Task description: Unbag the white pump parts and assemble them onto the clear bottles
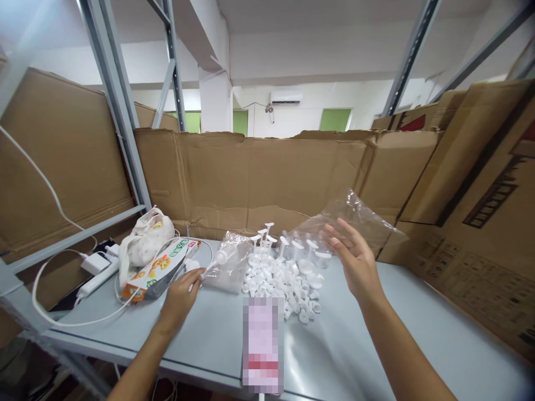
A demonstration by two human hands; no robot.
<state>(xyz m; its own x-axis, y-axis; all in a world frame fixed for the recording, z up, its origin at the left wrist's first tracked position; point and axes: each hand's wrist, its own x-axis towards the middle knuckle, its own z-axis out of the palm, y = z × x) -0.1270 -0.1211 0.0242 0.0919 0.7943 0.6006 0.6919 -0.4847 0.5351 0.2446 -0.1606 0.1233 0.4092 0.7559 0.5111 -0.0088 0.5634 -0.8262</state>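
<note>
My left hand (183, 295) is closed around the thin stem of a white plastic piece (212, 264), whose far end lies over a crumpled clear plastic bag (232, 273). My right hand (354, 257) is raised, fingers spread, with nothing seen in it. Behind its fingers a larger clear plastic bag (355, 211) stands up; I cannot tell whether they touch. Between my hands lies a heap of small white plastic parts (288, 281). Several white T-shaped tops (297, 245) stick up along the heap's back edge.
A blurred-out pink rectangle (263, 340) is at the table's front edge. To the left are a printed box (161, 267), a white cloth pouch (146, 234), a power strip (98, 278) and a looping white cable (54, 320). Cardboard walls (267, 178) and metal posts (125, 106) enclose the grey tabletop (343, 345).
</note>
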